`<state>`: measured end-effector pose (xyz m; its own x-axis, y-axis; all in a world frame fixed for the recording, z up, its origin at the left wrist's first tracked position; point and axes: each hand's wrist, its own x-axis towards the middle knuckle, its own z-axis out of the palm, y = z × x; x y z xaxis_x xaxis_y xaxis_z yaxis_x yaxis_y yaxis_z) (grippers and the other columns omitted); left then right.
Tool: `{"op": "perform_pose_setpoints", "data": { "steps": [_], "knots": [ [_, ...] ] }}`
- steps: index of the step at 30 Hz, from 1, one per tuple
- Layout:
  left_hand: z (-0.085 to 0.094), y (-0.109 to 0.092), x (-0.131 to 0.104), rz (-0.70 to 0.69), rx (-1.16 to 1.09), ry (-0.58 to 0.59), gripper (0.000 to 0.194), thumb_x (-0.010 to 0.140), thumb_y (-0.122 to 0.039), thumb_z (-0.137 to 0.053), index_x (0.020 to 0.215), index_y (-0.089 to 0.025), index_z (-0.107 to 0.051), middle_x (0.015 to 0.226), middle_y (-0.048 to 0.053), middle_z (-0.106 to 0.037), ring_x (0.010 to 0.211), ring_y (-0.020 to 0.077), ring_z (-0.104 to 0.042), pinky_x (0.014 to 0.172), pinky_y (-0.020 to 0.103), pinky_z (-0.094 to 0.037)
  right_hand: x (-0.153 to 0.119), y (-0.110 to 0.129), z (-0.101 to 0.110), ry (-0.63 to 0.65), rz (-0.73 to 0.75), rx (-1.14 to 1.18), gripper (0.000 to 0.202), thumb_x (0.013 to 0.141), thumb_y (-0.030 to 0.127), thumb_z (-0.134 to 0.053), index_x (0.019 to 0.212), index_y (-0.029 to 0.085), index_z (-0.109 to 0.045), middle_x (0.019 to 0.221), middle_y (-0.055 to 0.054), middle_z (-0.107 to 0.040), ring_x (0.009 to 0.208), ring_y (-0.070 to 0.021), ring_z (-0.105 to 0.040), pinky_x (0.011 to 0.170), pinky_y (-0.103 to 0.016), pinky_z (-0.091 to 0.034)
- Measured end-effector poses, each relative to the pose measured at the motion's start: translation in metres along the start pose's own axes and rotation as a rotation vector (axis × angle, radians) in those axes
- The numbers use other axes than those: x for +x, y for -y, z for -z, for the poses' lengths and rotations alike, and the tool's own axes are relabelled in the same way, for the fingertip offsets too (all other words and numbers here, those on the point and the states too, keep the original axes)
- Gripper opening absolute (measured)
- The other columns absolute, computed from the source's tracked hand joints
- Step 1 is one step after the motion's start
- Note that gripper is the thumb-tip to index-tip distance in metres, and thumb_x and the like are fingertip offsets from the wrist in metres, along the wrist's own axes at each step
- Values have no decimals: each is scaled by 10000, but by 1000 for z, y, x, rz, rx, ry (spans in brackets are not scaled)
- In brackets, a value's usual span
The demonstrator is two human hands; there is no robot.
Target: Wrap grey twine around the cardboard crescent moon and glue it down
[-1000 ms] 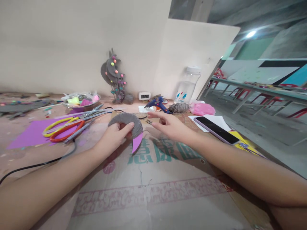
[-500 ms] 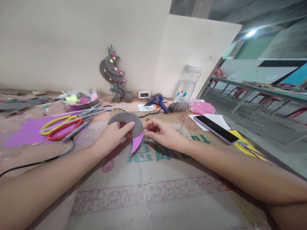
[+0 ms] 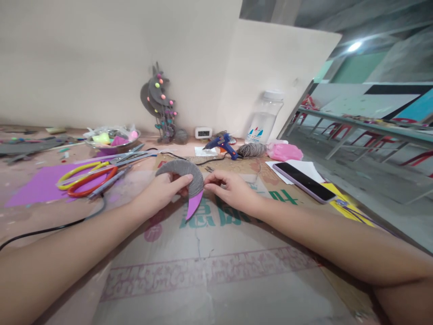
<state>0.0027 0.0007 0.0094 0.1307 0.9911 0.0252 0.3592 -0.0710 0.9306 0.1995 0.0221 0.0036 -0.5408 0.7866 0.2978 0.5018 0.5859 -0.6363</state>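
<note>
The left hand (image 3: pixel 161 187) is grasping the crescent (image 3: pixel 182 167) above the cardboard (image 3: pixel 243 239), purple tip (image 3: pixel 193 207) pointing personward. The right hand (image 3: pixel 234 190) is pinching just beside its right edge; any held strand is indiscernible.

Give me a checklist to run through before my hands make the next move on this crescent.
1. Left hand has a grip on the crescent: ok, thumb on top.
2. Gray wrap reaches the lower tip: not ok, the purple tip is bare.
3. Right hand holds a strand: cannot tell, too small to see at the fingertips.
4. Glue gun away from both hands: ok, it lies beyond them.
5. Glue gun hot: cannot tell by sight.
6. Scissors away from both hands: ok, off to the left.
</note>
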Motion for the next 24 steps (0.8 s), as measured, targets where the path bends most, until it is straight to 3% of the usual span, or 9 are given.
{"op": "perform_pose_setpoints", "data": {
  "steps": [4,7,14,19,22,24],
  "knots": [
    [0,-2,-1,-33,1,18,309,761,-430,-525,606,-168,-584,600,18,-591,610,163,-544,636,280,-415,0,1,2,12,35,30,194,872,240,-450,901,175,-629,873,-34,-637,813,-139,-555,762,-274,-420],
    [0,0,-2,-57,17,30,332,768,-446,-517,574,-181,-569,603,23,-594,609,168,-545,588,268,-405,0,3,3,42,11,61,283,904,316,-383,859,165,-619,773,-23,-587,732,-131,-526,693,-259,-414],
    [-1,-3,-4,-55,138,42,374,775,-505,-499,587,-185,-546,581,10,-581,554,151,-525,542,256,-379,2,2,1,50,-97,243,226,832,349,-495,765,156,-592,674,12,-525,637,-105,-474,620,-238,-388],
    [-6,0,-6,-245,137,8,321,774,-436,-537,605,-195,-408,620,-22,-523,583,118,-503,563,240,-376,1,5,3,0,-193,304,269,819,398,-500,731,157,-582,535,52,-411,490,-76,-363,491,-220,-315],
    [-10,2,-12,-295,112,39,224,751,-367,-580,789,-206,-428,679,-43,-476,587,107,-498,546,230,-379,0,4,3,-3,-214,317,296,813,428,-500,731,156,-580,518,59,-390,465,-69,-329,460,-217,-280],
    [-12,3,-15,-291,80,103,306,757,-336,-573,996,-221,-422,710,-43,-475,594,112,-515,543,233,-396,0,3,3,3,-216,324,303,814,440,-498,746,157,-582,519,60,-384,460,-68,-322,451,-217,-272]
  ]
}}
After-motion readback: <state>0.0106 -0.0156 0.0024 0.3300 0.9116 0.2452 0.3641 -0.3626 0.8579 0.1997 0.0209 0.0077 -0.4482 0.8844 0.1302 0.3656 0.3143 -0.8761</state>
